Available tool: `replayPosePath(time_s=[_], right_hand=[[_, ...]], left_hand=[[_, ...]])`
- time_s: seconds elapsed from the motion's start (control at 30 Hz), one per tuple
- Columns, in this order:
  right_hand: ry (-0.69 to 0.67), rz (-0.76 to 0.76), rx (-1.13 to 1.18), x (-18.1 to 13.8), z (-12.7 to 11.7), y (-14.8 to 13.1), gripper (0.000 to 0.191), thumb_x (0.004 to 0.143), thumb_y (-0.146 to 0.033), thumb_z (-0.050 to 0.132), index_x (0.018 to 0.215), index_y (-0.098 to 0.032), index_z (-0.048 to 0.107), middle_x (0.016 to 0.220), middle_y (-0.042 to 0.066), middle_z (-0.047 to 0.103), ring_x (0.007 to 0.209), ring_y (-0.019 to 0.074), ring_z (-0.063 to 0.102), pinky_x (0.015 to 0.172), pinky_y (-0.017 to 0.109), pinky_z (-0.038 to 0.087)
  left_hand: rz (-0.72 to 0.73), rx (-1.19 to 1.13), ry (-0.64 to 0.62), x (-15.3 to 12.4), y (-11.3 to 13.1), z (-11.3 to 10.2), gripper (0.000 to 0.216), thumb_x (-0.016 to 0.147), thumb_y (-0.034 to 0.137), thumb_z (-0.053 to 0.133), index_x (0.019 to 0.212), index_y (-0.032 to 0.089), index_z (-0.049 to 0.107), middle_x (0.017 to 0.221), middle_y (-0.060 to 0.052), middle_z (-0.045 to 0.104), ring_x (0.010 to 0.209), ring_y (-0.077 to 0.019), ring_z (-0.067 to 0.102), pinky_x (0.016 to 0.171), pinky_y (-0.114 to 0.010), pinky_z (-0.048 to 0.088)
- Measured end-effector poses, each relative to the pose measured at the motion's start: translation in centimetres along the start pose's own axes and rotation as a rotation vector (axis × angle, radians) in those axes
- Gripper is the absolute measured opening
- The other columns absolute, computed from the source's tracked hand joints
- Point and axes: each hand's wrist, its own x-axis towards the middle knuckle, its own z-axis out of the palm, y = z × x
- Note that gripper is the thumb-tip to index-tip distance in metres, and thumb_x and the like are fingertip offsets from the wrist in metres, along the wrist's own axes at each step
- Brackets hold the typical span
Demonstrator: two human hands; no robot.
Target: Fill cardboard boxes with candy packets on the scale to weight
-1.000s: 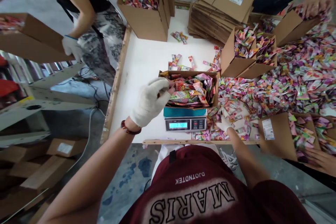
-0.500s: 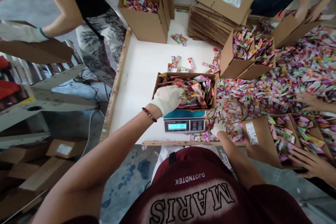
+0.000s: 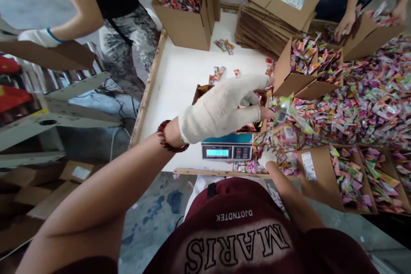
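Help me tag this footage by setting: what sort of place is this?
Probably a packing area in a factory or warehouse: there's a digital weighing scale, a heap of small wrapped packets and a stack of flattened cardboard cartons.

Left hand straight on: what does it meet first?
Likely the upright filled box just ahead; depth is unclear, so the left hand might pass above it.

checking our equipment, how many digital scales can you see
1: the digital scale sits near the table's front edge, beneath the open box; others may be hidden.
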Motion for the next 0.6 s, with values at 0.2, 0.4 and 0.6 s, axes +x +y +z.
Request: replayPosePath(time_s=[0.2, 0.4, 0.6], right_hand=[[-0.023, 0.001, 0.024, 2.5, -1.5, -1.7, 0.047, 0.099, -0.042, 0.068, 0.137, -0.014, 0.062, 0.138, 0.015, 0.061, 0.120, 0.0261, 0.064, 0.103, 0.048, 0.056], [-0.033, -0.004, 0.050, 2.9, -3.1, -2.2, 0.046, 0.099, -0.042, 0.069, 0.134, -0.013, 0.063, 0.134, 0.015, 0.062, 0.117, 0.0250, 0.065, 0.100, 0.045, 0.057], [-0.030, -0.017, 0.086, 2.8, -4.9, -2.6, 0.046, 0.098, -0.041, 0.070, 0.133, -0.012, 0.064, 0.134, 0.016, 0.063, 0.117, 0.0249, 0.065, 0.100, 0.044, 0.057]], left_hand=[[-0.194, 0.134, 0.177, -1.0, -4.0, -0.8, 0.034, 0.093, 0.035, 0.060, 0.119, 0.018, 0.074, 0.075, -0.003, 0.068, 0.068, -0.0176, 0.062, 0.071, -0.036, 0.054], [-0.263, 0.127, 0.283, -2.5, -6.7, -2.1, 0.035, 0.091, 0.039, 0.061, 0.115, 0.018, 0.075, 0.087, -0.006, 0.073, 0.078, -0.0202, 0.066, 0.072, -0.037, 0.055], [-0.304, 0.164, 0.352, -3.1, -7.5, -2.8, 0.034, 0.091, 0.039, 0.062, 0.115, 0.019, 0.075, 0.092, -0.006, 0.074, 0.083, -0.0204, 0.066, 0.079, -0.038, 0.056]])
